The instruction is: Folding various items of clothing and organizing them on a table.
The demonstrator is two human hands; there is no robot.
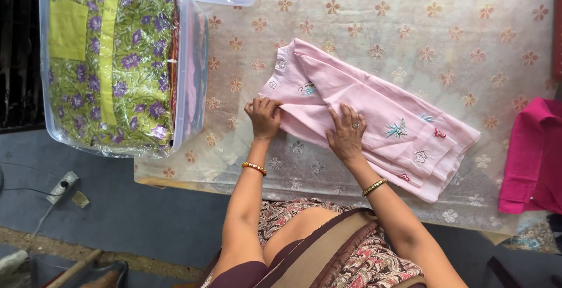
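my left hand pinches the near edge of the folded pink garment mid-counter, my right hand flat, fingers spread on it. clear plastic package of green-purple floral cloth at the left edge; magenta cloth at the right edge.

Soft, even daylight fills the view; the floral cloth on the desk is brightest toward one and two o'clock, where its pattern washes out a little. Shadows are faint and short, just a thin dark edge under the folded pink garment and the forearms. The clear plastic box at ten o'clock carries pale glare streaks. The floor at seven o'clock is dimmer. Focus is sharp centrally, slightly soft at the corners.
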